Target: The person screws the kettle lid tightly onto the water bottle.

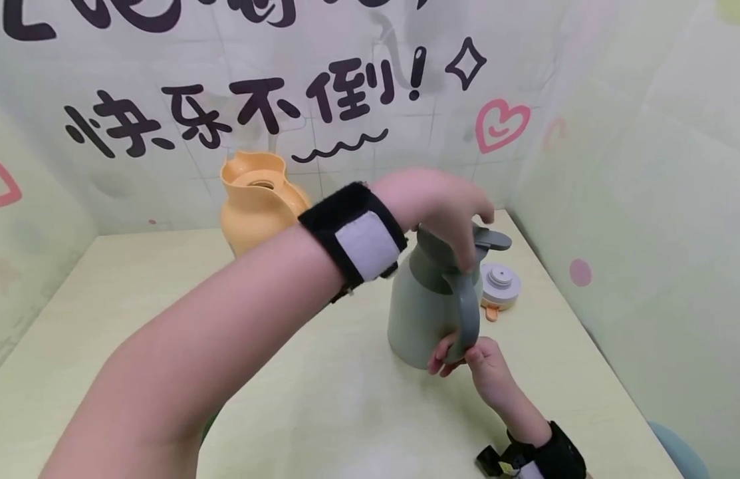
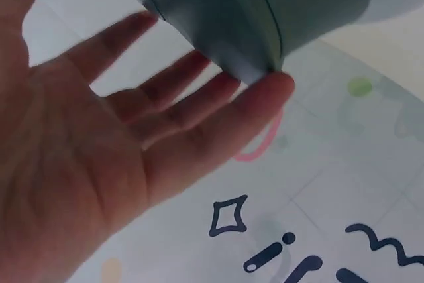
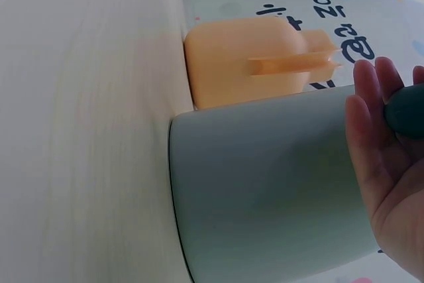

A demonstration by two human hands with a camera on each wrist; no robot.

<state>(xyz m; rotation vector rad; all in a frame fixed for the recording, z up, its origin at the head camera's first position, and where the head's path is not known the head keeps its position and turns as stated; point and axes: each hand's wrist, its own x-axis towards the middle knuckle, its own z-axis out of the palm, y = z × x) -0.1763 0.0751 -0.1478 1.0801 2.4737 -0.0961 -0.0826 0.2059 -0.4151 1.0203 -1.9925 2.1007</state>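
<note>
A grey-green thermos jug (image 1: 417, 319) stands on the table (image 1: 322, 399), its darker handle facing me. My left hand (image 1: 441, 203) arches over the jug's top, hiding much of the neck. Seen from the left wrist, its fingers (image 2: 199, 120) are spread and fairly straight, fingertips at the jug's dark neck (image 2: 218, 18), the palm apart from it. Low on the handle (image 1: 465, 316), my right hand (image 1: 489, 372) holds the handle's lower end between thumb and fingers. In the right wrist view, that dark end (image 3: 407, 111) lies against the fingers, beside the jug's body (image 3: 265, 183).
A yellow-orange jug (image 1: 256, 216) stands at the back, left of the grey-green one, partly behind my left forearm. Right of the grey-green jug lies a pale round stopper (image 1: 500, 283) with an orange tab. Printed wall sheets border the table at the back and sides.
</note>
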